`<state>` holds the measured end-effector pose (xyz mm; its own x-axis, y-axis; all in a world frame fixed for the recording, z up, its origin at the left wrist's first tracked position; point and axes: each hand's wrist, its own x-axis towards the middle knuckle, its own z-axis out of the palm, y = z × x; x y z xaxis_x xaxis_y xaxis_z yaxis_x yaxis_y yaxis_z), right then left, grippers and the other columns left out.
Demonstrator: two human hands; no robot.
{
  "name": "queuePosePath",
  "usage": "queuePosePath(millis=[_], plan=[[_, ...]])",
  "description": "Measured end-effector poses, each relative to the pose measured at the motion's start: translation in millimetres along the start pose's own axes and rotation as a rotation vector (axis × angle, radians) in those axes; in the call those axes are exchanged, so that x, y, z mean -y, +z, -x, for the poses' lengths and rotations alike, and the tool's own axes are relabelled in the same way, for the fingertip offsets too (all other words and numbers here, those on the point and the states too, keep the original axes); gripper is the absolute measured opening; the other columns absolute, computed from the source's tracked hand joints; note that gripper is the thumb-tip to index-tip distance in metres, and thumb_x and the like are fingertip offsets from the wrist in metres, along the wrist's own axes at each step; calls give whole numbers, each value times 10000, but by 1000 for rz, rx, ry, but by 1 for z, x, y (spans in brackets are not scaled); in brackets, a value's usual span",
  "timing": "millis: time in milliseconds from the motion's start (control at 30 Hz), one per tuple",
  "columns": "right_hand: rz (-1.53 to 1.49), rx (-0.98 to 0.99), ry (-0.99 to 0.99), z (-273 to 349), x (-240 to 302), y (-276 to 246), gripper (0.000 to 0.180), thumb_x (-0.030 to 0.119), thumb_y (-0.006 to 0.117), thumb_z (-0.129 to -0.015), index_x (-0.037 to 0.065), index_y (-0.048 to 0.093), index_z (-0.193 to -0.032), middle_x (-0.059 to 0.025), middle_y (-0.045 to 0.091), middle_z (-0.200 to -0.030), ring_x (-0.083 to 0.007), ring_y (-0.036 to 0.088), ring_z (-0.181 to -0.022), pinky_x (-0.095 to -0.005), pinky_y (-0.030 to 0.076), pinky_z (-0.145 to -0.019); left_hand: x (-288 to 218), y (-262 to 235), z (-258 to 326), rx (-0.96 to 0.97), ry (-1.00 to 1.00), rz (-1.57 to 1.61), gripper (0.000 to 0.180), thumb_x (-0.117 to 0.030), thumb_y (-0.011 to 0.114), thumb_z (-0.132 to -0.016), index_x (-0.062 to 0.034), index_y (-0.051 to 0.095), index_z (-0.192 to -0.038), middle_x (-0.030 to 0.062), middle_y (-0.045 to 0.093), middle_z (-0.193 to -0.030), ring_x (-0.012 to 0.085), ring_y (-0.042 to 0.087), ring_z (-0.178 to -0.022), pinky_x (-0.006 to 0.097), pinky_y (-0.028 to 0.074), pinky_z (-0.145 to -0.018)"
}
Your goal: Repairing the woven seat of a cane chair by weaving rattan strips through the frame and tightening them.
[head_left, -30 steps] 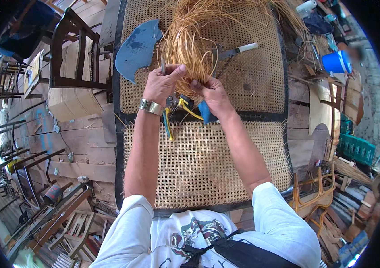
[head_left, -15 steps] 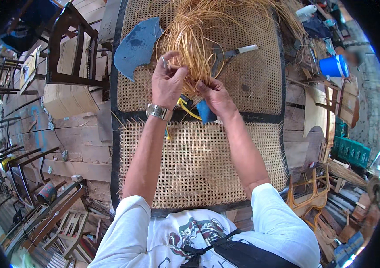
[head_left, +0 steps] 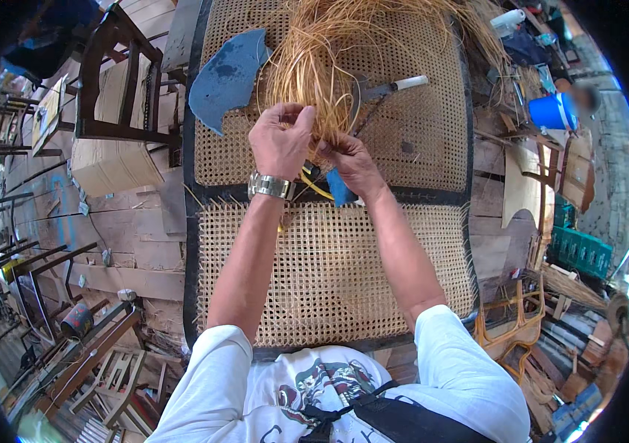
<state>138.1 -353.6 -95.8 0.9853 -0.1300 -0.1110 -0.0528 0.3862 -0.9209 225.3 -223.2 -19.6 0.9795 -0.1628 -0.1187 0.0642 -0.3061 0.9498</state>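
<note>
A thick bundle of thin golden-brown cane strands [head_left: 314, 55] lies loose over a woven cane chair panel [head_left: 432, 140] in front of me. At the bundle's near end my right hand [head_left: 353, 164] is closed, pinching strands between thumb and fingers. Just left of it my left hand [head_left: 282, 144] is closed too, thumb and curled fingertips together against the strands; the exact strand in them is hard to see. Below the hands lie a piece of blue cloth [head_left: 341, 189] and a yellow thing with a black end [head_left: 312, 171], partly hidden by my left wrist.
A white-handled tool [head_left: 409, 83] lies right of the bundle, and a flat blue sheet [head_left: 229, 77] left of it. A second woven panel [head_left: 322, 273] is nearest me. Dark wooden chair frames [head_left: 133, 81] stand left; a blue bucket [head_left: 551, 111] and green crate [head_left: 582, 252] are right.
My left hand has shifted slightly right, and its raised, parted fingers have curled closed against the strands. My right hand has moved slightly and still pinches the bundle's near end.
</note>
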Motion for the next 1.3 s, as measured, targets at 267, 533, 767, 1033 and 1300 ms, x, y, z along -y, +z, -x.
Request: queuePosePath(millis=[267, 533, 767, 1033, 1300], plan=[[9, 30, 36, -1, 3, -2, 309, 205, 679, -979, 54, 670, -1248, 10, 690, -1161, -82, 596, -1065, -268, 482, -966, 22, -23, 21, 118, 103, 367, 231, -155, 821, -856, -9, 740, -1016, 2, 705, -794, 71, 585, -636, 192, 463, -591], [-165, 26, 83, 2, 1, -4, 333, 199, 677, -969, 58, 661, -1270, -33, 720, -1136, -125, 656, -1061, -284, 506, -995, 22, -28, 13, 336, -227, 738, 188, -174, 752, -925, -24, 715, -1032, 17, 712, -842, 21, 556, -637, 162, 371, -533], [-194, 19, 67, 2, 8, 3, 360, 194, 675, -973, 47, 643, -1300, -39, 704, -1184, -125, 633, -1115, -294, 475, -1030, 16, -19, 11, 260, -226, 818, 133, -115, 722, -939, -12, 687, -1016, 57, 726, -900, 76, 648, -728, 192, 491, -610], [-189, -16, 86, 0, 3, 6, 389, 199, 674, -975, 38, 620, -1326, -53, 693, -1213, -135, 637, -1122, -298, 480, -1025, 23, -14, 8, 151, -137, 745, 179, -133, 716, -943, 9, 651, -1030, 43, 718, -946, 86, 656, -764, 198, 514, -667], [-133, -12, 118, 1, 4, 10, 375, 223, 696, -957, 45, 648, -1283, -36, 713, -1142, -115, 633, -1104, -286, 461, -1024, 31, -18, 6, 181, -190, 645, 232, -161, 683, -954, 26, 669, -1090, 32, 700, -953, 69, 624, -847, 224, 504, -739]])
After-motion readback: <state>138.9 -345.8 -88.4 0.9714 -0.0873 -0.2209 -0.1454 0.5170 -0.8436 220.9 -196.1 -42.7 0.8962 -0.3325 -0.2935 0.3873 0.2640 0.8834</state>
